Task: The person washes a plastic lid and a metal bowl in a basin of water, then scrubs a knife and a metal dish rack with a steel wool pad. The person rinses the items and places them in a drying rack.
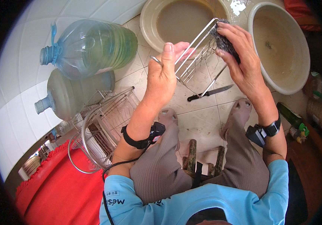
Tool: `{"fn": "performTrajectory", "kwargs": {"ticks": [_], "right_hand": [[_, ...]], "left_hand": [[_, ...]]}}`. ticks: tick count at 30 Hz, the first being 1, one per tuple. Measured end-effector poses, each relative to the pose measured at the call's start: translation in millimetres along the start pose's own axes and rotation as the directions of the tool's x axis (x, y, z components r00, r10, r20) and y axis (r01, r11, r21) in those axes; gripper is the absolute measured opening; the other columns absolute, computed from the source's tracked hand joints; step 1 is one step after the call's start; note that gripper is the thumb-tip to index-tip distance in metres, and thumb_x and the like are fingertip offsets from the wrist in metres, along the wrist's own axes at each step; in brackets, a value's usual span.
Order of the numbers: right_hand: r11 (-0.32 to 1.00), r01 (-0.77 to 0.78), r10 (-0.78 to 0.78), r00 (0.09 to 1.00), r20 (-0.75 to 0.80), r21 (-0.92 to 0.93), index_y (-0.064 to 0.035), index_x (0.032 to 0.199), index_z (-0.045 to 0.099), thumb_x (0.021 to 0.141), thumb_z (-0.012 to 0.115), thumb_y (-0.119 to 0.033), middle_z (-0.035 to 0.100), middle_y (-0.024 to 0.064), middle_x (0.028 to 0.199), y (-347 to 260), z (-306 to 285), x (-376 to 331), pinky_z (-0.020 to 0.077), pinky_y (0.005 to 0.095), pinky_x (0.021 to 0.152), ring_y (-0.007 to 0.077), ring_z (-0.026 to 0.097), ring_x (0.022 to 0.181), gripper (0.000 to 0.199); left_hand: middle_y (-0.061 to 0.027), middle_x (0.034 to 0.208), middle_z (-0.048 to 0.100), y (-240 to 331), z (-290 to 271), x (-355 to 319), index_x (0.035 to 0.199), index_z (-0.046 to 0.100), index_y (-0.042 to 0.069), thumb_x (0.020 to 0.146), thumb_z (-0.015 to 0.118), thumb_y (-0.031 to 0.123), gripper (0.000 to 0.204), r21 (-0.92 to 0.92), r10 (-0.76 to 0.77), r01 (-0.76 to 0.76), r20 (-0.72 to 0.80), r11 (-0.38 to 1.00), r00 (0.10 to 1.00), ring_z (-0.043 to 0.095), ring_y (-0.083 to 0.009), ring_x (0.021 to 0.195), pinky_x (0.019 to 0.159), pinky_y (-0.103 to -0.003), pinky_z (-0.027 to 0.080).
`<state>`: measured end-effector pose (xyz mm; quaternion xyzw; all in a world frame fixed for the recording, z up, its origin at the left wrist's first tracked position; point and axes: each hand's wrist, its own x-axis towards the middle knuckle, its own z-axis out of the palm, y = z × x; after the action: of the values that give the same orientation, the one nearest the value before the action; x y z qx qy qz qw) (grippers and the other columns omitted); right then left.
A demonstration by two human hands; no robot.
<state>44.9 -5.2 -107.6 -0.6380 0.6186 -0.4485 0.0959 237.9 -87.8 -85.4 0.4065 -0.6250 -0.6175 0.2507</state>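
**Scrubbing a wire rack over the basins**

Left hand [163, 77] clamped on small silver wire rack [195, 56], held above tiled floor [202, 112]. Right hand [239, 56] closed around dark steel-wool scourer [222, 37], pressed to rack's top edge. Murky water in beige round basin [147, 22] and pale round basin [299, 60].

Two clear plastic jugs [89, 47] (lying sideways), two round basins [280, 45] of murky water, black-handled knife [209, 92], red cloth [59, 187].
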Motion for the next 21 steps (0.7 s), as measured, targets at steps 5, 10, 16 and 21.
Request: {"fn": "performTrajectory", "kwargs": {"ticks": [5,10,16,21], "right_hand": [[0.990,0.141,-0.141,0.990,-0.014,0.004,-0.0003,0.118,0.057,0.074,0.067,0.004,0.059,0.0167,0.121,-6.6,31.6,1.1,0.0443,0.0476,0.100,0.0399,0.052,0.118,0.046],[0.985,0.161,-0.168,0.976,0.142,0.058,-0.0038,0.124,0.060,0.072,0.067,0.011,0.060,0.0147,0.128,-26.6,41.0,-22.3,0.0426,0.0464,0.106,0.0382,0.052,0.124,0.054],[0.994,0.004,-0.016,0.993,0.115,0.105,-0.0028,0.121,0.063,0.081,0.069,0.003,0.063,0.0130,0.124,-19.1,35.6,-13.9,0.0449,0.0431,0.104,0.0343,0.052,0.127,0.041],[0.976,-0.009,0.032,0.994,0.100,-0.219,-0.0041,0.121,0.064,0.081,0.068,0.007,0.064,0.0127,0.125,4.9,18.5,2.0,0.0455,0.0405,0.103,0.0324,0.055,0.124,0.042]], "left_hand": [[-0.0232,0.117,0.065,0.5,12.0,-6.5,0.122,0.055,-0.012,0.107,0.025,0.045,0.067,-0.158,-0.093,0.080,-0.074,0.984,0.993,0.064,-0.0275,0.110,0.099,-0.036,0.048],[-0.0237,0.121,0.061,-3.2,9.8,-9.1,0.125,0.053,-0.013,0.106,0.029,0.045,0.066,-0.188,-0.130,0.109,-0.104,0.976,0.986,0.064,-0.0239,0.107,0.095,-0.034,0.051],[-0.0260,0.116,0.063,-3.5,0.7,-13.8,0.129,0.048,-0.013,0.106,0.028,0.046,0.067,-0.212,-0.158,0.141,-0.063,0.967,0.985,0.065,-0.0284,0.108,0.093,-0.036,0.053],[-0.0306,0.115,0.061,-5.2,-11.0,-12.3,0.126,0.046,-0.014,0.105,0.028,0.047,0.066,-0.328,-0.141,0.131,-0.008,0.936,0.990,0.064,-0.0379,0.107,0.086,-0.044,0.057]]}}
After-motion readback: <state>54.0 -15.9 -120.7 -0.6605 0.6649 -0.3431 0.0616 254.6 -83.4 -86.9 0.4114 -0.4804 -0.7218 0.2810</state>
